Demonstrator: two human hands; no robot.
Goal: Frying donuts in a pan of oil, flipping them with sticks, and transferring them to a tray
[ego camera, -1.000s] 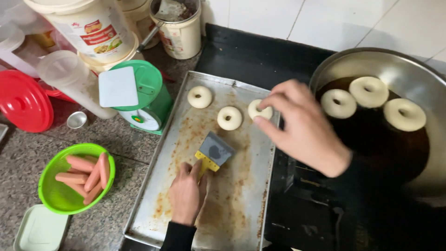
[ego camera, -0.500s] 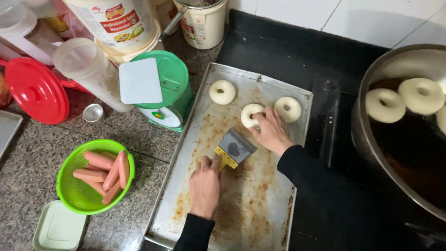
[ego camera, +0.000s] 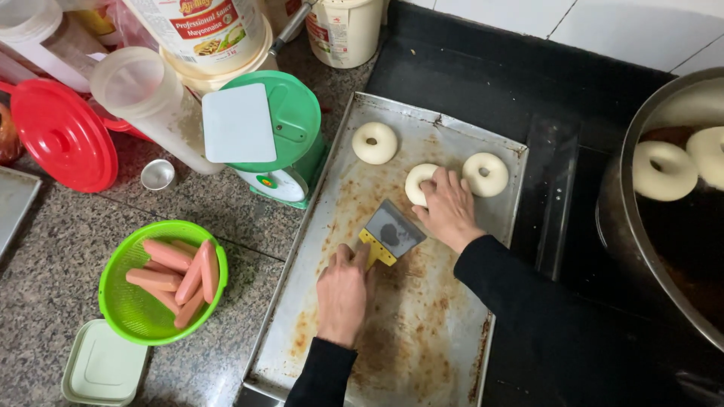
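Note:
A greasy metal baking tray point(ego camera: 422, 354) lies on the counter with three raw dough rings at its far end. My left hand point(ego camera: 343, 290) grips the yellow handle of a metal scraper point(ego camera: 391, 232), whose blade rests flat on the tray beside the middle ring. My right hand point(ego camera: 446, 207) lies over the middle dough ring point(ego camera: 416, 181), fingers on it. Another ring point(ego camera: 375, 142) sits to the left and one more point(ego camera: 486, 174) to the right, both apart from my hands.
A large metal pan point(ego camera: 641, 249) of dark oil holds floating dough rings point(ego camera: 662, 169) at the right. A green colander of sausages point(ego camera: 162, 279), a green kitchen scale point(ego camera: 283, 139), a red lid point(ego camera: 64, 136), plastic tubs and a small lidded box point(ego camera: 102, 365) crowd the left counter.
My right hand came back from the ring near the pan and settled on the middle ring. The view shifted left. My left hand keeps the scraper in the same place.

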